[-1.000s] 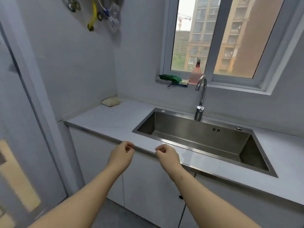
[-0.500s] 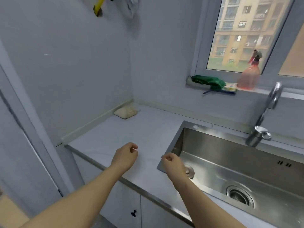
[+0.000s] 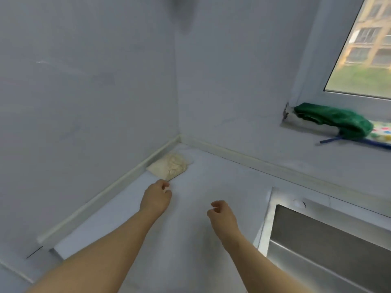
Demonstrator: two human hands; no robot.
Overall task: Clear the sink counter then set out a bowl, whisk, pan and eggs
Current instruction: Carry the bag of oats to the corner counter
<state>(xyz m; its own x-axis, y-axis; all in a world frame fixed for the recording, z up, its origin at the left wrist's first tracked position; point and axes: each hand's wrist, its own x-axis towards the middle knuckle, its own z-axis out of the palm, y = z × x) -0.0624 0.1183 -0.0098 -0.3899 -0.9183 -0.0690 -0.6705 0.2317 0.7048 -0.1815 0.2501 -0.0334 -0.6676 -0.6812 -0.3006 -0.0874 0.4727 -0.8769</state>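
A crumpled beige cloth lies on the pale counter in the far left corner, against the wall strip. My left hand hovers just short of the cloth's near corner, its fingers loosely curled and holding nothing. Whether a fingertip touches the cloth I cannot tell. My right hand hangs over the counter's middle, fingers loosely curled, empty. No bowl, whisk, pan or eggs are in view.
The steel sink sits at the lower right. On the window sill lie a green cloth and a colourful item with a blue handle. Walls close the counter at left and back.
The view has closed in on the counter's left corner. Both hands have moved forward, and the left has reached almost to the beige cloth. The tap and spray bottle have left the view.
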